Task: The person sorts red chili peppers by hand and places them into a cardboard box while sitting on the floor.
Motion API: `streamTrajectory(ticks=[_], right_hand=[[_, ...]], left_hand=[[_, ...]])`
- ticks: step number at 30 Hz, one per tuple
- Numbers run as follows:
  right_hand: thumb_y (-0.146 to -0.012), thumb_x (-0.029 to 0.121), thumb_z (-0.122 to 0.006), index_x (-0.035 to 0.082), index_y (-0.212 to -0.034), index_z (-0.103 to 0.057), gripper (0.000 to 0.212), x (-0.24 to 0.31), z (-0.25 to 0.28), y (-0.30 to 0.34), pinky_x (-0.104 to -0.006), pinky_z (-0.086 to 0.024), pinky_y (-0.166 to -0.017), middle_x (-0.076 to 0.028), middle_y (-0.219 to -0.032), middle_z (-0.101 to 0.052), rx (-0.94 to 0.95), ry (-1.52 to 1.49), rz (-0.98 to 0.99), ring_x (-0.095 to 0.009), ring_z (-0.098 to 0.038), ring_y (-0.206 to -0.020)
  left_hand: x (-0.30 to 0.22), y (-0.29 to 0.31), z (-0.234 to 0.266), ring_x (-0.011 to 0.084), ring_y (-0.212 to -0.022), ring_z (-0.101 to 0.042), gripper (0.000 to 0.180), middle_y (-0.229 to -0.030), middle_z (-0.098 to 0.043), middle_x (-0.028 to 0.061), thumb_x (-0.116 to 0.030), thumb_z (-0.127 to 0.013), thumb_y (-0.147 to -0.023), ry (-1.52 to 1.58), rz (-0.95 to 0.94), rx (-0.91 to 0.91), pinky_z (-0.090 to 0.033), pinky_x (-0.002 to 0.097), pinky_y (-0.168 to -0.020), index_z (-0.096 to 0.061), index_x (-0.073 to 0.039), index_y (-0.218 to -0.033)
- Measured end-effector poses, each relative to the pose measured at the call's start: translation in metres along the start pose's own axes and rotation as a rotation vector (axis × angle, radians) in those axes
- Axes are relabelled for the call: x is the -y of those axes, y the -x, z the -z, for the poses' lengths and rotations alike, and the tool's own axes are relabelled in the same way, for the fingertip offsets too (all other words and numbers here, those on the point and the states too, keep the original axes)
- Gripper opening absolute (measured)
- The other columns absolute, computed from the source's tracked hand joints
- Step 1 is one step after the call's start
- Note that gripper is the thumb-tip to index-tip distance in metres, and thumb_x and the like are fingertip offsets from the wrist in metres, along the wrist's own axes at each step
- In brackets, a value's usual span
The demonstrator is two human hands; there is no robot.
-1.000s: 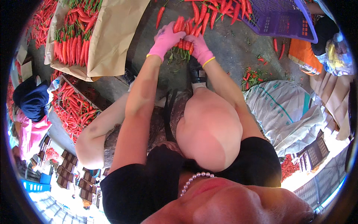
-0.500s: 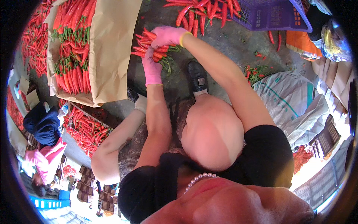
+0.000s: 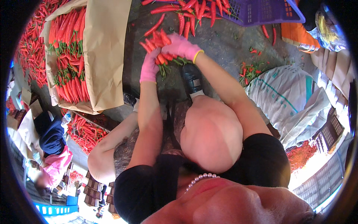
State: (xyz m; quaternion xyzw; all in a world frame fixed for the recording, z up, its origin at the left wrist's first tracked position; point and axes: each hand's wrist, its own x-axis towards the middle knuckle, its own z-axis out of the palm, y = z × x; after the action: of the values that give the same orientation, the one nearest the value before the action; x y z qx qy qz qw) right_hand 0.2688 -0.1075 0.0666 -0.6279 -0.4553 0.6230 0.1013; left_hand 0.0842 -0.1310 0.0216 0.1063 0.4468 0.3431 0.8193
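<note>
You hold one bunch of red chillies (image 3: 159,40) between your two pink-gloved hands.
Your left hand (image 3: 150,66) is closed around the left side of the bunch, and your right hand (image 3: 182,47) is folded over its right side; the green stems point mostly toward you, near the toe of your right black shoe (image 3: 192,80). I cannot tell whether the bunch touches the grey floor (image 3: 223,54). On your right lies a crumpled white sack (image 3: 281,93). On your left stands a carton with brown paper lining (image 3: 106,59), where chillies lie in rows. Beyond your hands, loose chillies (image 3: 192,27) are spread beside a purple plastic crate (image 3: 274,16). At the far left is a co-worker in pink clothing (image 3: 59,167).
</note>
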Motion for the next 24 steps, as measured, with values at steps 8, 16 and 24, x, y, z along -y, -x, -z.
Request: streamTrajectory(ticks=[8, 16, 24], right_hand=[[-0.071, 0.011, -0.074, -0.001, -0.146, -0.032, 0.086, -0.026, 0.012, 0.022, -0.0333, -0.049, -0.091, -0.017, -0.13, -0.056, -0.522, -0.526, 0.162, -0.021, -0.059, -0.105], [-0.075, 0.01, -0.067, 0.003, -0.151, -0.031, 0.084, -0.006, 0.056, 0.008, -0.0306, -0.049, -0.091, -0.012, -0.126, -0.059, 0.088, 0.113, 0.086, -0.019, -0.057, -0.108], [-0.081, -0.008, -0.055, 0.002, -0.139, -0.044, 0.06, -0.057, -0.023, 0.06, -0.0407, -0.053, -0.096, -0.012, -0.122, -0.062, -0.062, -1.475, 0.095, -0.025, -0.064, -0.11]], left_hand=[[-0.019, -0.031, -0.059, 0.0264, -0.115, -0.06, 0.05, -0.126, -0.06, 0.0136, -0.006, -0.062, -0.087, -0.27, 0.025, 0.049, -0.049, 0.0396, -0.1, -0.048, -0.001, -0.135], [0.057, -0.004, -0.058, 0.0271, -0.112, -0.062, 0.045, -0.126, -0.061, 0.0136, -0.014, -0.059, -0.092, 0.395, -0.015, 0.017, -0.049, 0.0431, -0.099, -0.05, -0.002, -0.134], [-0.024, -0.01, -0.065, 0.0181, -0.1, -0.064, 0.054, -0.117, -0.067, 0.0102, -0.019, -0.07, -0.083, -0.978, 0.113, 0.233, -0.05, 0.034, -0.091, -0.055, 0.0, -0.13]])
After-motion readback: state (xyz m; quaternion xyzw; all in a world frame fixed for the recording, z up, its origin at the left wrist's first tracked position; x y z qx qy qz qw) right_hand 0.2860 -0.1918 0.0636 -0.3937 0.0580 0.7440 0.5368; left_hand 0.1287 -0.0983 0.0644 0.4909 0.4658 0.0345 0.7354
